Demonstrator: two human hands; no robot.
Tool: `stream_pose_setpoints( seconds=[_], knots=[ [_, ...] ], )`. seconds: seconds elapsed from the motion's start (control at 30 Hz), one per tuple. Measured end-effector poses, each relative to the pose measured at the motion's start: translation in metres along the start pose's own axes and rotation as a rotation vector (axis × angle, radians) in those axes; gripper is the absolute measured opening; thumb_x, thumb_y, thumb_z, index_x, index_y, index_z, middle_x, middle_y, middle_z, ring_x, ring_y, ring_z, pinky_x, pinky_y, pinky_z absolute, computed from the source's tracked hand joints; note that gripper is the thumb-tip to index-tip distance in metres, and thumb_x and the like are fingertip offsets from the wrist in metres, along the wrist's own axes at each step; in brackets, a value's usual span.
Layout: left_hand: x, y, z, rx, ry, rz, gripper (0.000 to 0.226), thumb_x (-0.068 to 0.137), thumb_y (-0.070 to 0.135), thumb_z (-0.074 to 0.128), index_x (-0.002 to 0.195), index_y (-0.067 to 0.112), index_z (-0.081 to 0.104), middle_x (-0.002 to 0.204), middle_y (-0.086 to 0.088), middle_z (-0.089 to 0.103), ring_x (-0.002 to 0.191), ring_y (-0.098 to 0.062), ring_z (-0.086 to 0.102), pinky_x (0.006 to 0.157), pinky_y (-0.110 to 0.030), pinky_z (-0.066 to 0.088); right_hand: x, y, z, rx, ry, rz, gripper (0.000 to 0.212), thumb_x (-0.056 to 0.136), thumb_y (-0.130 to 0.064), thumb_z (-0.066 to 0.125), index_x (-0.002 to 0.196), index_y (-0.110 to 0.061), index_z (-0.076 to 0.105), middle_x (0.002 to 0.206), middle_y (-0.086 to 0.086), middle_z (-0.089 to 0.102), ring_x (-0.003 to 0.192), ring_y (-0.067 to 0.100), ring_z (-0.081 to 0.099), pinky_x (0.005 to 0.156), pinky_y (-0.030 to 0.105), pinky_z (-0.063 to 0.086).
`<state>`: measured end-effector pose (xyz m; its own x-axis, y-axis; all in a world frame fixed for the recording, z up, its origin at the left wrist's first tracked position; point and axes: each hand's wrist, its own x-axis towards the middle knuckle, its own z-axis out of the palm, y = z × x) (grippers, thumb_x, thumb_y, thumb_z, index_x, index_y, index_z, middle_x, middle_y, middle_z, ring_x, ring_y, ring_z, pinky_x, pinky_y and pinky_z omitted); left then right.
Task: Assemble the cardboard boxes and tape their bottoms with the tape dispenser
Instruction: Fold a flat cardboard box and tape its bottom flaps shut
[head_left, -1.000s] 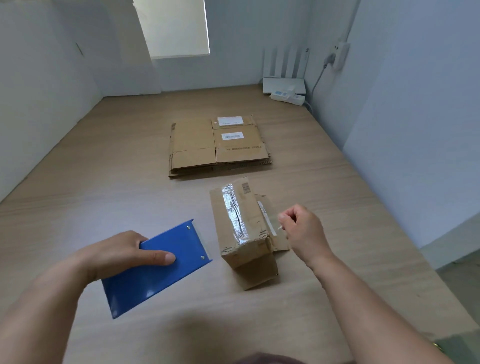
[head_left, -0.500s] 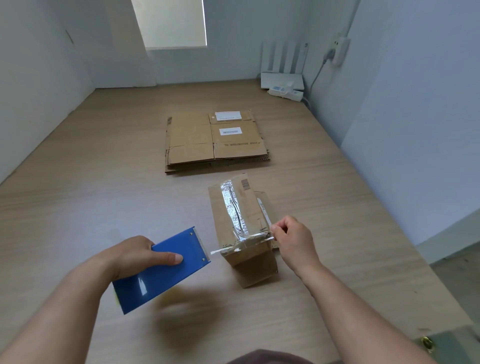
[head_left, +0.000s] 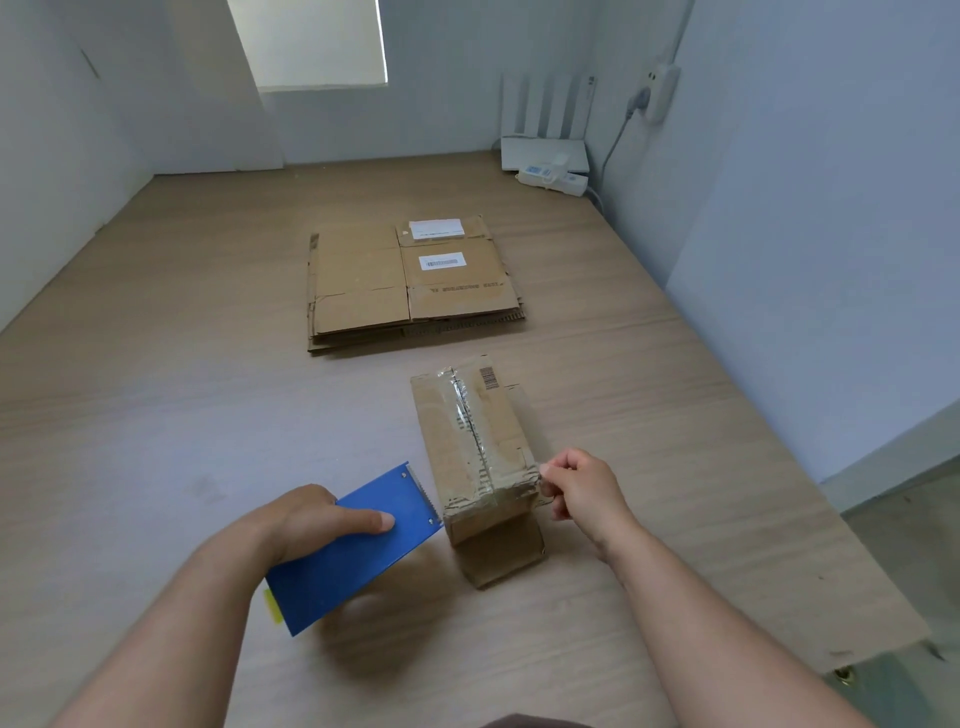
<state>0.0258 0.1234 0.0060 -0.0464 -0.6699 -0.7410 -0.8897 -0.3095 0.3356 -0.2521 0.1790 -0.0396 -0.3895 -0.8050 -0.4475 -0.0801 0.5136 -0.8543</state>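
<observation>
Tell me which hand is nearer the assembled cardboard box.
Right. The right hand pinches tape at the cardboard box's right edge; the left hand is to its left, gripping the blue tape dispenser between them.

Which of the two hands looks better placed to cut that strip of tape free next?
Probably the left hand: it grips the blue tape dispenser, whose toothed edge sits right by the small box. The right hand only pinches the end of the tape at the box's other side.
</observation>
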Motion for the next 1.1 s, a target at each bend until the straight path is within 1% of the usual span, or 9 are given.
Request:
stream_pose_setpoints(
  seconds=[0.1,0.17,0.27,0.4,0.57,0.7,0.83,0.97,1.1],
  knots=[
    [0.003,0.004,0.001,0.003,-0.001,-0.006,0.067,0.056,0.072,0.071,0.089,0.014,0.068,0.087,-0.002,0.069,0.077,-0.017,0.066,0.064,-0.026,0.042,0.002,0.003,0.0,0.093,-0.057,0.15,0.014,0.091,-0.016,0.056,0.078,-0.01,0.052,0.07,0.007,0.051,0.049,0.014,0.042,0.045,0.026,0.04],
    [0.005,0.005,0.0,0.024,0.024,-0.009,0.059,0.065,0.068,0.072,0.089,0.014,0.067,0.086,-0.002,0.068,0.078,-0.017,0.066,0.064,-0.027,0.041,0.004,0.01,-0.003,-0.121,-0.002,0.208,0.022,0.085,-0.031,0.064,0.088,-0.014,0.05,0.082,0.003,0.054,0.065,0.02,0.054,0.047,0.027,0.045],
    [0.006,0.009,-0.001,0.056,0.052,-0.001,0.056,0.068,0.066,0.071,0.089,0.014,0.067,0.087,-0.002,0.068,0.078,-0.017,0.065,0.064,-0.026,0.042,-0.002,0.014,-0.006,-0.388,0.167,0.031,0.02,0.088,-0.034,0.061,0.09,-0.017,0.05,0.087,-0.002,0.055,0.092,0.026,0.06,0.068,0.03,0.045],
    [0.006,0.013,-0.001,0.082,0.052,-0.025,0.058,0.066,0.069,0.069,0.09,0.017,0.065,0.09,-0.001,0.067,0.08,-0.016,0.065,0.067,-0.027,0.043,-0.012,-0.003,0.007,-0.496,0.202,-0.247,0.03,0.091,-0.047,0.053,0.077,-0.021,0.051,0.081,-0.008,0.053,0.077,0.014,0.051,0.064,0.029,0.035],
    [0.005,0.022,0.003,0.156,0.104,-0.076,0.054,0.071,0.067,0.067,0.091,0.018,0.06,0.089,0.001,0.06,0.082,-0.015,0.06,0.07,-0.029,0.043,-0.002,-0.003,0.013,-0.35,0.151,-0.19,0.026,0.091,-0.03,0.06,0.073,-0.014,0.05,0.069,-0.004,0.053,0.067,0.014,0.048,0.053,0.021,0.031],
    [-0.003,0.019,0.013,0.611,0.416,-0.022,0.041,0.085,0.058,0.048,0.101,0.021,0.059,0.077,0.006,0.054,0.077,-0.015,0.058,0.064,-0.025,0.042,0.001,-0.005,0.01,-0.296,0.145,-0.189,0.028,0.089,-0.025,0.063,0.068,-0.014,0.048,0.065,-0.002,0.05,0.066,0.017,0.046,0.055,0.023,0.033],
    [-0.002,0.008,0.001,0.541,0.585,0.037,0.035,0.084,0.053,0.048,0.094,0.02,0.049,0.074,0.005,0.054,0.071,-0.016,0.056,0.057,-0.024,0.039,0.001,-0.004,0.014,-0.254,0.133,-0.156,0.019,0.089,-0.026,0.063,0.079,-0.012,0.054,0.072,-0.005,0.054,0.068,0.013,0.049,0.055,0.02,0.034],
    [0.005,-0.012,0.005,0.574,0.654,0.03,0.032,0.089,0.044,0.046,0.104,0.015,0.053,0.076,0.002,0.056,0.071,-0.018,0.056,0.055,-0.024,0.038,0.001,-0.007,0.015,-0.353,0.14,-0.212,0.013,0.089,-0.026,0.061,0.083,-0.015,0.056,0.074,-0.01,0.054,0.074,0.013,0.05,0.057,0.024,0.032],
    [0.012,-0.041,0.025,0.542,0.653,-0.005,0.035,0.096,0.044,0.042,0.112,0.014,0.052,0.1,-0.001,0.066,0.089,-0.02,0.063,0.065,-0.026,0.039,0.0,-0.007,0.013,-0.396,0.144,-0.228,0.016,0.089,-0.027,0.061,0.079,-0.015,0.057,0.074,-0.009,0.055,0.074,0.013,0.05,0.057,0.025,0.032]
  ],
)
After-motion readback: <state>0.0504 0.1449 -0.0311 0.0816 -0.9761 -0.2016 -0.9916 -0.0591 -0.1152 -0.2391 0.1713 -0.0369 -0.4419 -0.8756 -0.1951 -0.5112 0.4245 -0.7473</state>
